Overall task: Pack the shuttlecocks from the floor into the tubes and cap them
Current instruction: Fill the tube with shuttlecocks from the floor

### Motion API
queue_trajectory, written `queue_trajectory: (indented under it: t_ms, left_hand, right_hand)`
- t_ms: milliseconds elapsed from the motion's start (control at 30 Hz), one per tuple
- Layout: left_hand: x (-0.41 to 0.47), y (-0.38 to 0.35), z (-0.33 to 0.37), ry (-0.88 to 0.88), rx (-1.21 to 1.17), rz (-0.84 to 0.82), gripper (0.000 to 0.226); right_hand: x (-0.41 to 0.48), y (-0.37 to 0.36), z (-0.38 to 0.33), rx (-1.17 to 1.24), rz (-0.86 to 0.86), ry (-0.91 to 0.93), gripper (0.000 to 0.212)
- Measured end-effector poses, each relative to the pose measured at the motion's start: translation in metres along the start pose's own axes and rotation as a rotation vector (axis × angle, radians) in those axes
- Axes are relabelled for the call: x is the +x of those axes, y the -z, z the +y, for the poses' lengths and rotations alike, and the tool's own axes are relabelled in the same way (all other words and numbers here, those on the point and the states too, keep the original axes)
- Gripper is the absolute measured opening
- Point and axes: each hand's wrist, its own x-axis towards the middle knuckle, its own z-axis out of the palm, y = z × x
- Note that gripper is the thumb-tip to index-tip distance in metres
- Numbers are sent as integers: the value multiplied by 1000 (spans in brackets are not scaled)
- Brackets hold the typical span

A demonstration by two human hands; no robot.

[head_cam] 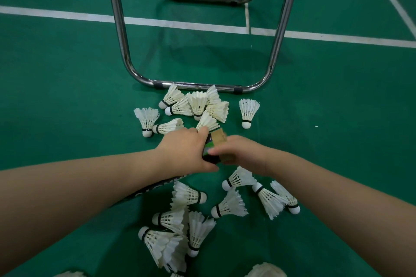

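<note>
A black tube with white lettering and a green label runs from under my left forearm up to the middle of the view. My left hand grips it near its far end. My right hand has its fingers curled round a brown cardboard piece at that end; blur hides whether it is a cap or the tube's mouth. Several white feather shuttlecocks lie on the green floor, one cluster beyond my hands and another close to me. One shuttlecock sits right at my left fingertips.
A chrome tubular chair or stand frame rests on the floor just behind the far cluster. A single shuttlecock stands apart on the right. White court lines cross the green floor farther back.
</note>
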Motion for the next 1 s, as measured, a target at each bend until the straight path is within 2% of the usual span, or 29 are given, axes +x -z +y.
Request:
queue_trajectory:
  t_ms: [100,233,300,400,533,633,800,900,1000]
  left_hand:
    - [4,5,-11,62,-26,10,62]
    - [5,1,-28,145,-49,-17,64]
    - [5,-4,-36,167,-58,-26,68]
    - [7,-7,-43,187,-70,-35,67]
    - [13,-5,-49,227,-86,-59,61]
    - [16,-7,-55,242,-99,-60,62]
    - [21,-11,-61,237,-137,-50,62]
    - [21,-13,-65,239,-141,-50,61]
    - [20,-13,-73,244,-155,-39,61]
  right_hand:
    - [8,4,-12,48,296,149,11]
    - [23,25,-14,-103,575,152,12]
    - [32,34,-11,-206,607,82,14]
    - [48,46,-7,-258,554,-18,28]
    - [69,58,-12,-212,537,-54,37]
    - [86,56,-20,-169,598,-102,43]
    - [114,40,-26,-154,538,-131,37]
    - [118,43,-21,-45,653,-145,33]
    - [106,52,-11,-37,821,26,24]
